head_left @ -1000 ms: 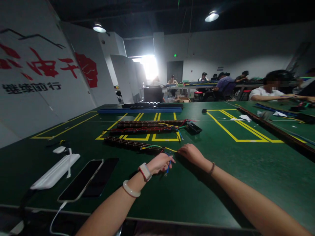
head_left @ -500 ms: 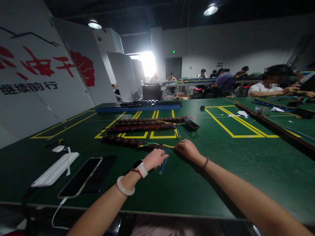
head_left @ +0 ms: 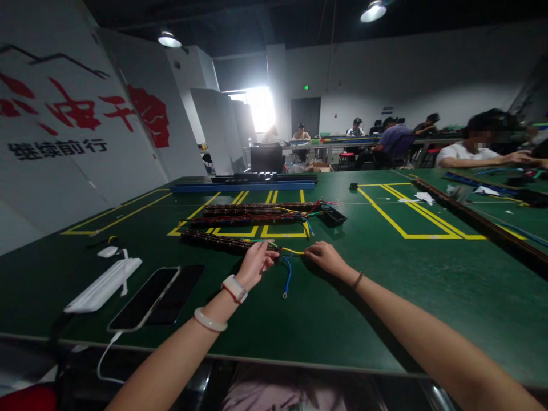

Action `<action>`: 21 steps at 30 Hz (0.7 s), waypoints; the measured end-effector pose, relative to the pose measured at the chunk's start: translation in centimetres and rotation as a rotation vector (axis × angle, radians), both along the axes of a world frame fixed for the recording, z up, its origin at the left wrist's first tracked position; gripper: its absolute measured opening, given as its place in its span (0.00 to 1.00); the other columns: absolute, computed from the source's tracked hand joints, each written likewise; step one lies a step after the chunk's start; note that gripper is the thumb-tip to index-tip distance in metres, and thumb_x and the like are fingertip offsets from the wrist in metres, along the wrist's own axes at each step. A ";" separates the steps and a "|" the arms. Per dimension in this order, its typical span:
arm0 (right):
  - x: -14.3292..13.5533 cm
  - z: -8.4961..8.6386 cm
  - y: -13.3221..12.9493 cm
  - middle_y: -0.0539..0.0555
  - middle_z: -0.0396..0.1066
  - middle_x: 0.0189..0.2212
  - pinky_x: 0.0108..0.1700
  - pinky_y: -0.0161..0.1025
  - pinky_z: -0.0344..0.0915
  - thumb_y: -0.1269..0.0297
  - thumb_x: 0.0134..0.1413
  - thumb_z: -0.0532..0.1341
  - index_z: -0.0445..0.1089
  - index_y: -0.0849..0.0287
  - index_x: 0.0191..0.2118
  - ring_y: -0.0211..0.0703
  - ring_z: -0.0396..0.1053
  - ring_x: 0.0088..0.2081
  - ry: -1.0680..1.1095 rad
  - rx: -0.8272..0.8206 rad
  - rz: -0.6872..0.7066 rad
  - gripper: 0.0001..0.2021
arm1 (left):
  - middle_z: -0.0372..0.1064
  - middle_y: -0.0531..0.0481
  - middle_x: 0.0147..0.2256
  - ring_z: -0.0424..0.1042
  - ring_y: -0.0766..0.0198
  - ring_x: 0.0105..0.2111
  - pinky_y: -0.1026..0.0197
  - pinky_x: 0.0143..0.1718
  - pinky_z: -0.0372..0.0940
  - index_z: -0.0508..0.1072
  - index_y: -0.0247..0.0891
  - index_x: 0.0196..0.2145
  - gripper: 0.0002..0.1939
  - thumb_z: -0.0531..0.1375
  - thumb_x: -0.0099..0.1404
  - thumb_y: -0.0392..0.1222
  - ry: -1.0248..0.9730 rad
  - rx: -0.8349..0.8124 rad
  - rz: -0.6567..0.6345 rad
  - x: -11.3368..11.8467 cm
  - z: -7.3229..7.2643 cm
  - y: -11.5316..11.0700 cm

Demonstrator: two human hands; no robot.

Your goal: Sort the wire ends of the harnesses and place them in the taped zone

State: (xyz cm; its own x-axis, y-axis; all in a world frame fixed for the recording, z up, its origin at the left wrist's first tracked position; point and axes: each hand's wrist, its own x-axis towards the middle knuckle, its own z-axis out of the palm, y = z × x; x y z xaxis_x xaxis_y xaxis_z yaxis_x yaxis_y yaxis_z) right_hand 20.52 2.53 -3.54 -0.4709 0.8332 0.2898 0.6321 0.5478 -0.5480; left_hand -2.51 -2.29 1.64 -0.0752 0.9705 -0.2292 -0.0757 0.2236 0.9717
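My right hand pinches the free end of a yellow wire, just right of the near bundle. My left hand is at the right end of that bundle of dark strips, its fingers drawn together; what lies between them is hidden. A green wire runs along the bundle behind this hand. From the same end a blue wire hangs toward me, its ring terminal lying on the green table. Further back lie more strip bundles with red wires and a black box.
On the left are a phone on a charging cable, a dark flat device and a white case. Blue and black rails lie at the back. A long strip crosses the right side, where a co-worker sits.
My left hand has moved up and left, from beside the blue wire to the bundle's end. The blue wire now hangs free. My right hand stays on the yellow wire.
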 end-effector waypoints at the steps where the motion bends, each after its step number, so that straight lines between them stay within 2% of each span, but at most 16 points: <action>1: 0.0 0.0 0.0 0.55 0.73 0.36 0.42 0.37 0.58 0.60 0.59 0.55 0.75 0.61 0.39 0.42 0.66 0.38 0.018 -0.019 -0.010 0.14 | 0.68 0.50 0.25 0.60 0.75 0.14 0.72 0.14 0.46 0.63 0.32 0.47 0.14 0.49 0.70 0.44 0.116 0.070 -0.042 0.3 0.0 0.4; 4: 0.0 -0.3 0.1 0.54 0.74 0.37 0.42 0.37 0.59 0.60 0.59 0.55 0.76 0.60 0.39 0.42 0.67 0.39 0.065 -0.056 -0.030 0.13 | 0.69 0.49 0.25 0.63 0.70 0.16 0.68 0.18 0.54 0.69 0.33 0.46 0.17 0.50 0.69 0.48 0.564 0.316 -0.218 1.2 0.0 1.2; 7: 0.0 -0.6 0.3 0.54 0.74 0.37 0.42 0.36 0.59 0.61 0.58 0.56 0.76 0.60 0.39 0.42 0.67 0.39 0.078 -0.071 -0.039 0.12 | 0.73 0.46 0.35 0.72 0.64 0.31 0.64 0.31 0.61 0.74 0.39 0.43 0.15 0.52 0.67 0.47 1.073 0.569 -0.395 2.5 0.2 1.5; 8: 0.0 -0.7 0.4 0.54 0.74 0.37 0.42 0.36 0.59 0.62 0.58 0.56 0.76 0.60 0.39 0.42 0.67 0.39 0.076 -0.071 -0.043 0.12 | 0.73 0.45 0.37 0.72 0.61 0.35 0.63 0.34 0.61 0.75 0.40 0.43 0.15 0.52 0.68 0.46 1.222 0.610 -0.449 2.9 0.2 1.5; 10: 0.0 -0.8 0.5 0.54 0.74 0.36 0.42 0.36 0.59 0.62 0.58 0.57 0.76 0.61 0.39 0.42 0.67 0.38 0.065 -0.070 -0.041 0.12 | 0.72 0.45 0.37 0.72 0.58 0.36 0.61 0.34 0.61 0.74 0.41 0.46 0.15 0.51 0.68 0.45 1.422 0.619 -0.521 3.7 0.1 1.2; 12: 0.0 -0.8 0.5 0.54 0.73 0.36 0.41 0.36 0.59 0.61 0.58 0.56 0.76 0.60 0.39 0.42 0.67 0.38 0.048 -0.071 -0.032 0.13 | 0.71 0.44 0.38 0.71 0.57 0.37 0.61 0.34 0.61 0.70 0.41 0.50 0.16 0.53 0.67 0.44 1.457 0.624 -0.537 4.0 -0.1 0.8; 15: 0.0 -0.6 0.5 0.55 0.73 0.37 0.42 0.36 0.59 0.60 0.59 0.55 0.76 0.61 0.40 0.43 0.67 0.39 0.025 -0.087 -0.031 0.14 | 0.70 0.43 0.40 0.71 0.56 0.37 0.63 0.33 0.60 0.66 0.38 0.50 0.20 0.60 0.61 0.43 1.338 0.638 -0.459 3.7 -0.4 0.1; 18: -0.1 0.0 0.3 0.56 0.73 0.37 0.42 0.36 0.60 0.58 0.58 0.55 0.76 0.62 0.39 0.43 0.67 0.39 0.030 -0.143 -0.027 0.15 | 0.68 0.44 0.30 0.70 0.56 0.30 0.62 0.29 0.58 0.68 0.35 0.35 0.14 0.61 0.60 0.49 1.268 0.496 -0.364 3.1 -0.5 -0.5; 21: -0.3 0.6 0.1 0.55 0.73 0.36 0.38 0.34 0.61 0.55 0.56 0.57 0.76 0.63 0.38 0.41 0.68 0.36 0.070 -0.276 -0.014 0.16 | 0.64 0.46 0.21 0.67 0.60 0.21 0.62 0.26 0.58 0.64 0.35 0.23 0.20 0.53 0.65 0.53 1.122 0.194 -0.443 2.9 -0.7 -0.9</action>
